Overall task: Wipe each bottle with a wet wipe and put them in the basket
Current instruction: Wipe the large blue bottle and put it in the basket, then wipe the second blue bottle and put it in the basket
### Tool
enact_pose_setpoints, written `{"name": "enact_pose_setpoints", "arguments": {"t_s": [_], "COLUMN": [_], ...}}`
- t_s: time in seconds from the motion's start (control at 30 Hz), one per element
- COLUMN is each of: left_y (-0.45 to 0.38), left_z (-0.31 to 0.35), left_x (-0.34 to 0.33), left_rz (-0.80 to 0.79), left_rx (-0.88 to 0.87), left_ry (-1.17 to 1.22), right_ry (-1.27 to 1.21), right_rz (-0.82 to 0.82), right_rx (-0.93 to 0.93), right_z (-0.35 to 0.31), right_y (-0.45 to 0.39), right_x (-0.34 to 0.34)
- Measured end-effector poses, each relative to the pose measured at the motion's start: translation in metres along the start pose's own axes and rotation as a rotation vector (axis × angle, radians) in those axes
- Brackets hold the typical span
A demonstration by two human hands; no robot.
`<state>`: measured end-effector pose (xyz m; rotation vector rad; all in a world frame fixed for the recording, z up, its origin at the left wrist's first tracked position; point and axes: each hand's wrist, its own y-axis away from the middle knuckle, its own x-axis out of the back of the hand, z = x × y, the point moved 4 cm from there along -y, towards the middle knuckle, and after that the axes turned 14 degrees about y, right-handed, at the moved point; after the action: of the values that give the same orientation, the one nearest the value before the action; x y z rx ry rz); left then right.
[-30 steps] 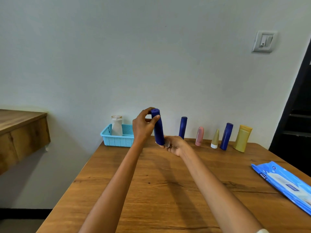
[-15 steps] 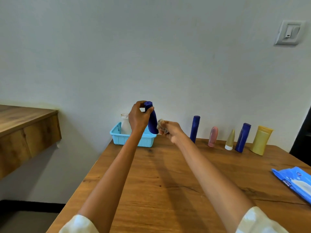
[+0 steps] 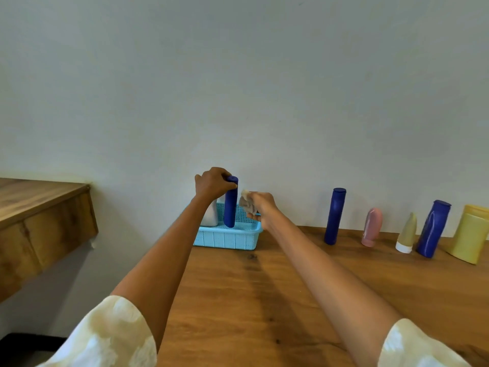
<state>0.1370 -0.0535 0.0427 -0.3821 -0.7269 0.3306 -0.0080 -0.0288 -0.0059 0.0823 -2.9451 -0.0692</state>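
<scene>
two hands are up over the light blue basket (image 3: 225, 238) at the far left of my wooden table (image 3: 264, 300). my left hand (image 3: 213, 182) grips the top of a slim dark blue bottle (image 3: 230, 207), which stands upright with its lower end down inside the basket, just beside a white bottle (image 3: 210, 217) already there. my right hand (image 3: 260, 205) is clenched round a crumpled wet wipe (image 3: 247, 203), held just right of the bottle; whether they touch i cannot tell. along the wall i see five more: a blue bottle (image 3: 334, 215), a pink one (image 3: 371, 226), a small beige tube (image 3: 407, 233), another blue bottle (image 3: 434, 229) and a yellow bottle (image 3: 469, 234).
</scene>
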Motion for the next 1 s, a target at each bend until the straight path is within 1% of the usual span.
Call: {"name": "enact_pose_setpoints", "arguments": {"t_s": [0.13, 0.27, 0.5, 0.6, 0.73, 0.8, 0.9, 1.0], "left_y": [-0.011, -0.018, -0.022, -0.019, -0.015, -0.01, 0.006, 0.029], "left_z": [0.002, 0.002, -0.001, 0.001, 0.003, 0.008, 0.026, 0.048], "left_x": [-0.007, -0.008, -0.005, -0.002, 0.0, 0.001, -0.003, -0.024], "left_rz": [-0.099, -0.13, -0.219, -0.214, -0.201, -0.157, -0.003, 0.12], "left_rx": [-0.081, -0.128, -0.137, -0.155, -0.151, -0.17, -0.289, -0.405], "left_ry": [-0.208, -0.365, -0.474, -0.513, -0.509, -0.474, -0.361, -0.214], "right_ry": [0.037, 0.058, 0.053, 0.041, 0.021, 0.026, 0.013, -0.004], "right_rz": [-0.034, -0.035, -0.024, -0.012, -0.004, 0.012, 0.08, 0.176], "right_rx": [0.034, 0.044, 0.024, 0.012, -0.013, -0.003, 0.022, 0.082], "right_z": [0.005, 0.006, 0.009, 0.01, 0.009, 0.007, 0.005, 0.0], "right_y": [-0.009, -0.013, -0.004, -0.001, 0.009, 0.013, 0.015, 0.021], "right_x": [-0.003, -0.004, 0.0, 0.001, 0.006, 0.012, 0.029, 0.055]}}
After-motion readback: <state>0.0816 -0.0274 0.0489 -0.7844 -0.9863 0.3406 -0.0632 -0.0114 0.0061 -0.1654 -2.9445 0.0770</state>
